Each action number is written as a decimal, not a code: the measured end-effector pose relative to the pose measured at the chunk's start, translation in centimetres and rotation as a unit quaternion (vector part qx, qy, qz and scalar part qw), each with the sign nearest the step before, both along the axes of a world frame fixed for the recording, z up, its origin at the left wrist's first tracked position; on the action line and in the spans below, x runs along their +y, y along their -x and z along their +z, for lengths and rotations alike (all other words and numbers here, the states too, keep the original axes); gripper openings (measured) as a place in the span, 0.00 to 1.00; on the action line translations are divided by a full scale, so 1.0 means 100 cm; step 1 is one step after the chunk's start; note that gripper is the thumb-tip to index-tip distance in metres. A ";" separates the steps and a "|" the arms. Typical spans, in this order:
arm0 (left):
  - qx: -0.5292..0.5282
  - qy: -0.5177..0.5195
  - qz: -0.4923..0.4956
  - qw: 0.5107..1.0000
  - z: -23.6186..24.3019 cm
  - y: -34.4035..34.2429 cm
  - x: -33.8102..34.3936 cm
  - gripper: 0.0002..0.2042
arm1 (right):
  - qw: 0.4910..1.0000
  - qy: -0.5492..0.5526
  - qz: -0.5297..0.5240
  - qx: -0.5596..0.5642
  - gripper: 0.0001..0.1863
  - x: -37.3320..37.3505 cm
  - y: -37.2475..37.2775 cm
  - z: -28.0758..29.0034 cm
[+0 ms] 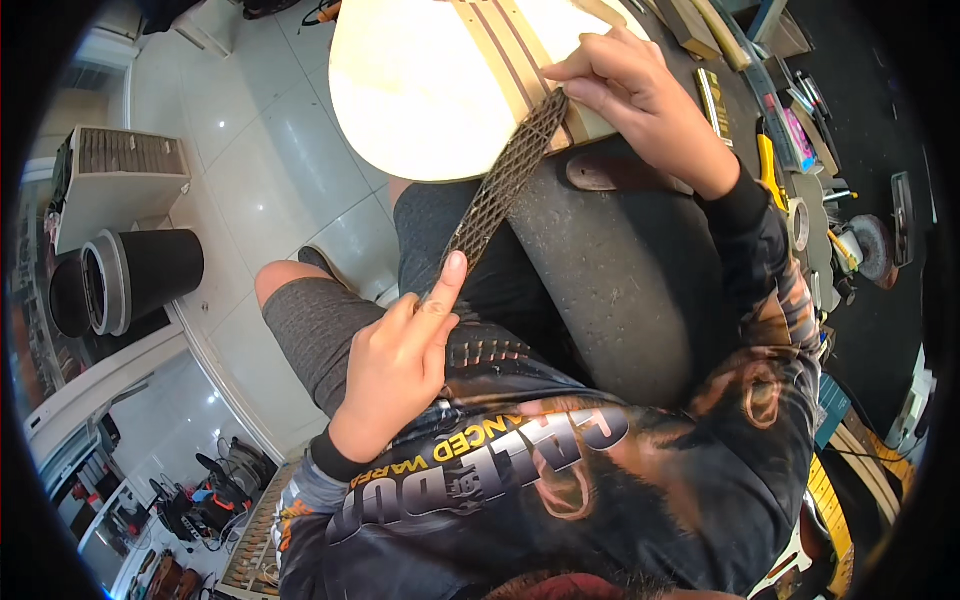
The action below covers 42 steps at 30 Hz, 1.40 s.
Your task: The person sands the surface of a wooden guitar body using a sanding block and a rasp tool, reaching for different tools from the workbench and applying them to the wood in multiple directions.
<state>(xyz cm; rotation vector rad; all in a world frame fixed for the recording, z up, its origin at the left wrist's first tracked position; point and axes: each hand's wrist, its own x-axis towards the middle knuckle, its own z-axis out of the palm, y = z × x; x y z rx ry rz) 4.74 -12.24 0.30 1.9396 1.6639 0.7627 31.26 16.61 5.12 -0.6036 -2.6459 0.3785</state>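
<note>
My left hand [398,355] is wrapped round the near end of a saw rasp [505,185], its index finger stretched along the tool. The rasp is a long dark strip with an open diamond lattice and pale dust in its gaps. At its far tip, my right hand [645,105] pinches it between thumb and fingers. That tip lies over the lower edge of a pale wooden guitar body [415,90], which has dark stripes down its middle. The guitar body's upper part runs out of the picture. My fingers hide both ends of the rasp.
A worn dark grey rounded surface [610,270] lies beside my lap. Along the bench on the right are a yellow-handled tool [768,165], a tape roll [798,222] and other tools. A black bin [155,280] and a cabinet [125,185] stand at left on the tiled floor [260,160].
</note>
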 end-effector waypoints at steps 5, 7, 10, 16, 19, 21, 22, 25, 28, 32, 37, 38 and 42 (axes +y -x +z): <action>-0.020 -0.022 0.032 0.999 0.005 0.001 0.057 0.38 | 0.990 0.069 -0.085 0.094 0.07 0.039 0.024 0.007; -0.014 -0.025 0.032 0.999 0.000 0.003 0.043 0.38 | 0.989 0.091 -0.064 0.093 0.08 0.044 0.016 -0.010; -0.005 -0.019 0.012 1.000 -0.012 0.011 -0.002 0.39 | 0.999 0.036 0.003 0.028 0.11 0.002 0.010 -0.006; -0.028 -0.023 0.038 0.999 0.001 0.016 0.045 0.38 | 0.996 0.038 -0.028 0.080 0.14 0.048 0.033 -0.014; -0.036 -0.026 0.049 0.998 -0.002 0.018 0.033 0.37 | 0.991 0.088 -0.015 0.096 0.11 0.041 0.043 -0.015; -0.017 -0.015 0.035 0.999 -0.012 0.017 -0.007 0.39 | 0.994 0.094 -0.018 0.049 0.08 0.009 0.032 -0.010; -0.016 -0.007 0.029 0.999 -0.012 0.017 -0.017 0.39 | 0.997 0.068 -0.020 0.021 0.07 -0.007 0.030 0.000; -0.019 -0.006 0.039 0.999 0.000 0.016 0.010 0.39 | 0.996 0.062 -0.007 0.063 0.10 0.021 0.036 -0.004; -0.027 -0.029 0.070 0.997 0.003 0.019 0.047 0.38 | 0.988 0.112 -0.080 0.075 0.09 0.046 0.070 0.018; -0.035 -0.020 0.056 0.998 -0.011 0.024 0.002 0.38 | 0.996 0.070 -0.031 0.037 0.09 0.009 0.055 -0.008; -0.031 0.034 0.044 0.998 0.008 0.021 0.010 0.37 | 0.998 -0.003 -0.034 0.061 0.09 0.019 0.054 -0.004; -0.031 0.009 0.060 0.998 0.010 0.023 0.029 0.37 | 0.995 -0.028 -0.015 0.093 0.09 0.042 0.063 -0.012; -0.053 0.007 0.098 0.994 0.012 0.030 0.060 0.35 | 0.981 0.150 -0.075 0.095 0.13 0.065 0.087 0.011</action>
